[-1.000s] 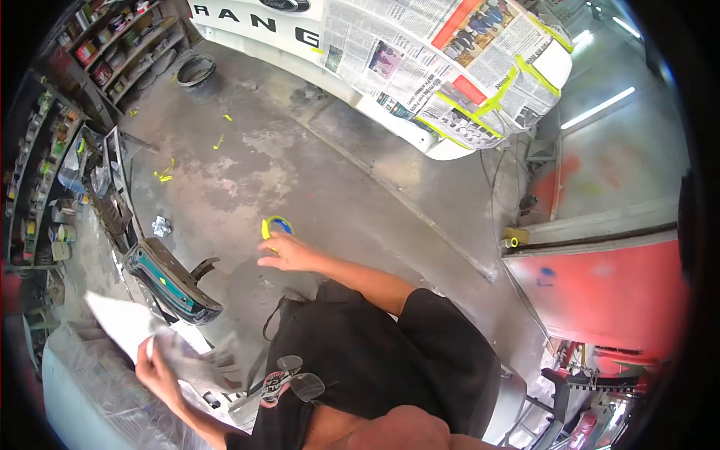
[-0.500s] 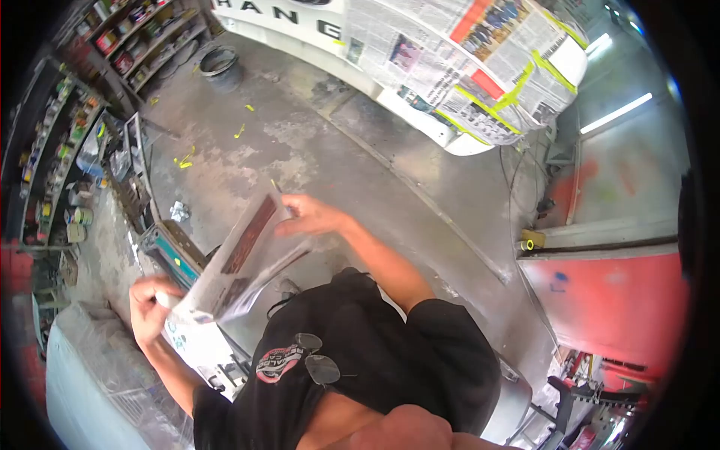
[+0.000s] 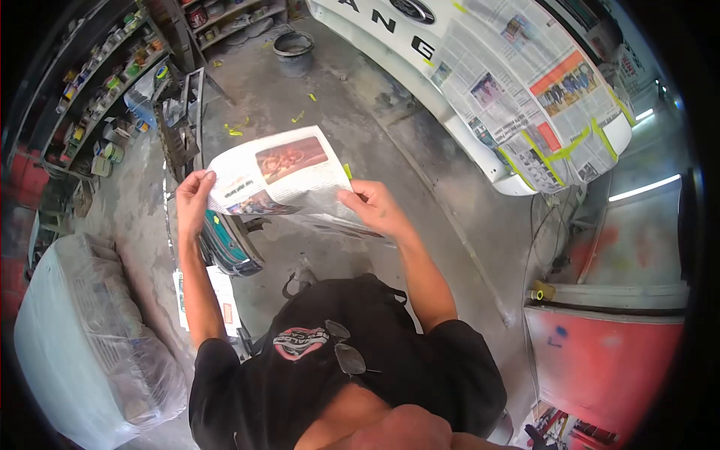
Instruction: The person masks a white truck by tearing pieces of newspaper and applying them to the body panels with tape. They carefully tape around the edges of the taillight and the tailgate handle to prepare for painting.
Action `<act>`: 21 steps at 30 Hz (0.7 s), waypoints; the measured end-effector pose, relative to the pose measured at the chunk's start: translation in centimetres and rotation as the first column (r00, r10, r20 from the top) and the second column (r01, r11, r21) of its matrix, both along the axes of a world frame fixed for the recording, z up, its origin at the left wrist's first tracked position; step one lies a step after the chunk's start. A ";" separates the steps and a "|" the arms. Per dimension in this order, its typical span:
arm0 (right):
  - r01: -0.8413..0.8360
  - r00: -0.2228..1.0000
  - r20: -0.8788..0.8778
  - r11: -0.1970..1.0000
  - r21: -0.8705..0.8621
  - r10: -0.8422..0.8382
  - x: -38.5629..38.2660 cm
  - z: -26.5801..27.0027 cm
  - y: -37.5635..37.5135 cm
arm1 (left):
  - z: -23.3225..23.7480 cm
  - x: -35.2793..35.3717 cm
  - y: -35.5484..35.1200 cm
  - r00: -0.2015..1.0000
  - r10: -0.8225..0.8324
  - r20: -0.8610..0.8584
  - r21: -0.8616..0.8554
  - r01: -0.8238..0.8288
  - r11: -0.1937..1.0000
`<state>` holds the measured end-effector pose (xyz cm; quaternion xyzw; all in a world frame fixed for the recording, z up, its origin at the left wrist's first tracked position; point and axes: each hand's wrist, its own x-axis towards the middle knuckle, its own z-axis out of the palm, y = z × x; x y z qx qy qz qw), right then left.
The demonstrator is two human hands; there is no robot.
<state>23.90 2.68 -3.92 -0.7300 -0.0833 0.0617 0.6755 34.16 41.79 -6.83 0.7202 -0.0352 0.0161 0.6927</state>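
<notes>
A sheet of newspaper [image 3: 247, 166] is stretched between my two hands, in front of my chest. My left hand [image 3: 193, 199] pinches its left edge, thumb on the near side. My right hand [image 3: 375, 208] grips the right edge, and a short strip of yellow-green tape [image 3: 347, 171] sticks out there above the fingers. The lower part of the sheet folds back and hangs below. Ahead to the right, a white vehicle panel with black letters [image 3: 384, 25] is partly covered by newspaper [image 3: 517, 90] held with yellow-green tape [image 3: 570, 150].
A dark bucket [image 3: 293, 54] stands on the concrete floor, with tape scraps [image 3: 235, 131] nearby. Shelves of cans [image 3: 112, 75] line the left. A plastic-covered panel [image 3: 97, 337] is at lower left, printed paper [image 3: 219, 296] by my left arm. On the right are a red panel [image 3: 600, 367] and tape roll [image 3: 535, 295].
The newspaper has been raised and spread, from tilted and blurred to nearly level. Both hands have moved forward with it. The view has turned slightly left.
</notes>
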 end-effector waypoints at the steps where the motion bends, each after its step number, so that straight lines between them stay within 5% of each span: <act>1: -0.003 1.000 -0.011 1.000 0.015 0.003 0.3 0.0 0.1 | -0.1 0.1 -0.1 1.000 -0.003 -0.021 -0.012 0.003 1.000; 5: 0.254 0.966 0.052 0.966 -0.045 -0.252 1.7 1.6 -0.8 | 1.2 -1.9 0.0 0.978 -0.127 -0.163 0.024 0.133 0.991; 7: 0.335 0.923 0.276 0.915 -0.225 -0.270 4.4 -0.3 -2.1 | 0.3 -3.2 0.4 0.995 -0.099 -0.030 0.225 0.103 0.969; 8: 0.433 0.868 0.399 0.844 -0.315 -0.296 4.7 -0.6 -4.5 | 0.7 -4.2 -1.0 0.998 -0.065 -0.006 0.205 0.065 0.977; 10: 0.790 0.597 0.736 0.396 -0.469 -0.320 4.1 -0.7 -2.9 | -0.7 -5.1 -3.3 0.998 0.035 -0.046 0.150 -0.027 0.988; 13: 0.663 0.708 0.645 0.586 -0.466 -0.287 1.8 -1.8 2.1 | -4.8 -5.9 -6.8 0.992 0.093 -0.083 -0.146 -0.105 0.984; 14: 0.543 0.736 0.634 0.767 -0.341 -0.239 0.9 -3.4 3.3 | -5.5 -6.3 -9.1 0.986 0.111 -0.122 -0.170 -0.131 0.977; 16: 0.337 0.842 0.525 0.882 -0.330 -0.125 -1.2 -3.2 6.6 | -5.3 -7.1 -12.1 0.980 0.071 -0.186 -0.218 -0.112 0.970; 21: 0.334 0.882 0.431 0.897 -0.290 -0.189 -2.4 -4.1 8.7 | -5.2 -9.2 -17.0 0.972 -0.144 -0.188 -0.602 0.002 0.799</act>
